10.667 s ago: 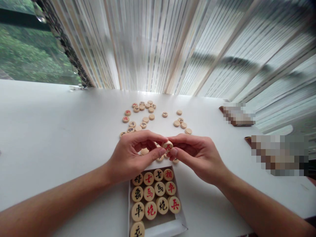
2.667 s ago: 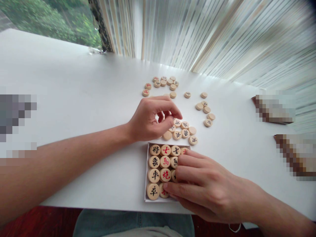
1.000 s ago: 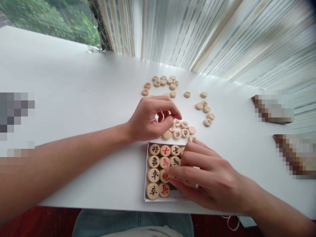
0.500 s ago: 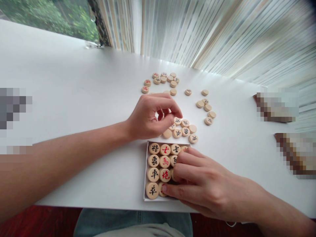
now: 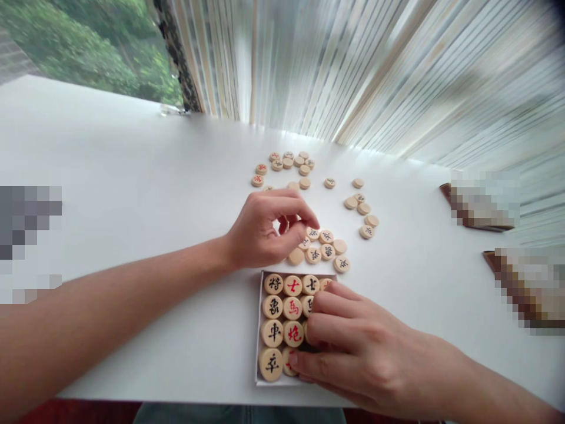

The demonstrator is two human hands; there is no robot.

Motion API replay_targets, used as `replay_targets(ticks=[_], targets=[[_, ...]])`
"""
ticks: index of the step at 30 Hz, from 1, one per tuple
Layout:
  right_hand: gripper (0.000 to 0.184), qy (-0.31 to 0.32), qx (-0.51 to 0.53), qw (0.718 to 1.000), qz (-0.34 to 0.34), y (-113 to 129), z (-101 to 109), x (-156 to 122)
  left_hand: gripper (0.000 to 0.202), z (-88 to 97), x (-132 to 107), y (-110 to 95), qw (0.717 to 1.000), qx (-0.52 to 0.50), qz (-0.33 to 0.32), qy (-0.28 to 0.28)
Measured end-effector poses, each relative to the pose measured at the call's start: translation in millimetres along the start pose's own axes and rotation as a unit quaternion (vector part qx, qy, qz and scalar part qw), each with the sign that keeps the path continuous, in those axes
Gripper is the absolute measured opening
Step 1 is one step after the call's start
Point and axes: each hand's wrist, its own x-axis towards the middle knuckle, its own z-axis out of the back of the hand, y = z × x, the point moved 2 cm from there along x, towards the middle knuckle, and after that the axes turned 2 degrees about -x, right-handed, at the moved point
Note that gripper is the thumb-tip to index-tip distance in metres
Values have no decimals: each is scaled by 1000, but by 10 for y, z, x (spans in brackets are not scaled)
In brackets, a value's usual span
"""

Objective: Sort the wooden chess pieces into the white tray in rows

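Note:
My right hand point(image 5: 357, 347) is closed over the right side of a shallow white box point(image 5: 278, 384). Its thumb presses on a red-marked xiangqi piece point(image 5: 288, 361) in the front row, and its curled fingers cover the pieces behind. Round wooden pieces stand in rows in the box, among them a black-marked piece point(image 5: 271, 364) and a red horse piece point(image 5: 292, 308). Beyond the box, my left hand point(image 5: 271, 229) hovers with fingers curled and thumb near the index tip. Loose pieces point(image 5: 327, 252) lie by those fingertips; whether anything is pinched there is hidden.
More xiangqi pieces point(image 5: 288, 163) are scattered farther back, some face down, with another group point(image 5: 364, 208) to the right. Two blurred brown-edged objects point(image 5: 477, 212) lie at the right. Striped curtains point(image 5: 300, 70) and a window point(image 5: 101, 53) border the white table point(image 5: 132, 165).
The view has tilted up, so everything sits lower in the picture. Both hands keep nearly the same places and poses relative to the box and pieces.

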Motion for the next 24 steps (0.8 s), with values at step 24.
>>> replay_targets(ticks=[24], targets=[[16, -359, -7, 916, -176, -733, 136, -158, 14, 642, 395, 264, 977, 149, 106, 110]])
